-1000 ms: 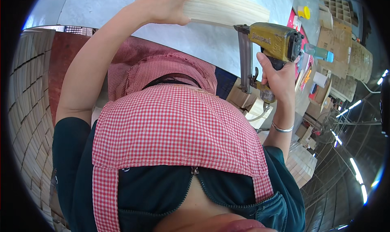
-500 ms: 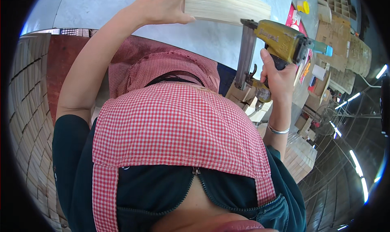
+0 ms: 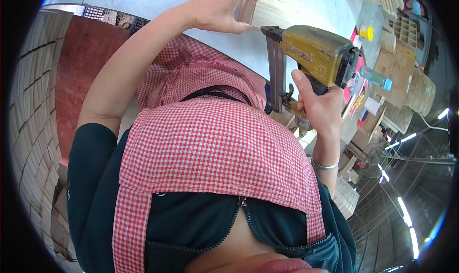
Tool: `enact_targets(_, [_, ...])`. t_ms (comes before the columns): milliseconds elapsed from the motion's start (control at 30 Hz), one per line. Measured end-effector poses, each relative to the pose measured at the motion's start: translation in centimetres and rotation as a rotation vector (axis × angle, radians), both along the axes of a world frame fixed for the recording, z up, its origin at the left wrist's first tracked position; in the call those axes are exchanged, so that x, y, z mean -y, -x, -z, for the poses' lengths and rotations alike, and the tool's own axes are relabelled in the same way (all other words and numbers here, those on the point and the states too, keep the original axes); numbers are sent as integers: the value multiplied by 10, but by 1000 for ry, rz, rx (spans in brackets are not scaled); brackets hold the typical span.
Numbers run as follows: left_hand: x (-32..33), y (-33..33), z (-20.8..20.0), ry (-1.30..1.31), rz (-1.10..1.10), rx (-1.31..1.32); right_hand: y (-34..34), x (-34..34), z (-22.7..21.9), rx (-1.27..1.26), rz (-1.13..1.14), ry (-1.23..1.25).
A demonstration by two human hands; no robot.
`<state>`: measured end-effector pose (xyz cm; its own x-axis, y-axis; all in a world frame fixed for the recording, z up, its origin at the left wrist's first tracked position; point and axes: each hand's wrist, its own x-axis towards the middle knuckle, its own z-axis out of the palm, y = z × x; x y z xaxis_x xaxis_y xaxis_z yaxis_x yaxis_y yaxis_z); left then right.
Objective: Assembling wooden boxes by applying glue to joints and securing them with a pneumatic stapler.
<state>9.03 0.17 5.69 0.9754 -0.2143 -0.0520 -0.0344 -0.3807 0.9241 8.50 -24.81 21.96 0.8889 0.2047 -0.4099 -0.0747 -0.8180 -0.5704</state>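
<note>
At the top of the view, my left hand [image 3: 221,9] grips the left end of a pale wooden piece [image 3: 287,9], thumb on its near edge and fingers on the far side. The piece lies over a whitish worktable [image 3: 148,2], its upper part cut off by the frame. A yellow nail gun [image 3: 318,53] with a long grey magazine is in my right hand [image 3: 321,104], which is closed around the black grip with the thumb up. The gun's nose is close to the near edge of the wood; whether they touch I cannot tell.
A yellow round container [image 3: 366,33] and a bottle with a blue cap [image 3: 377,78] stand to the right. Beyond are cardboard [image 3: 394,57] and a wooden compartment tray [image 3: 405,33]. Stacked wood strips [image 3: 31,115] line the left, beside a reddish-brown board [image 3: 88,77].
The nail gun has moved left toward my left hand, its nose nearer the wood's left end. The wood is turned, so its end face now shows beside my left fingers.
</note>
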Motion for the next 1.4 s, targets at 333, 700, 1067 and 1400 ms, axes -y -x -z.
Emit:
enact_targets(333, [2,1,7,75,-24,53,3,-3,5,-21,-22,-70])
enact_targets(700, [9,36,52,82,-388,475,10,-26,13,19,52,-93])
enact_targets(1067, [3,57,63,-2,-848,610,-14,-55,8,59,-71,62])
enact_targets(1400, [2,58,62,1,-864,599,-20,-59,7,57,-90,53])
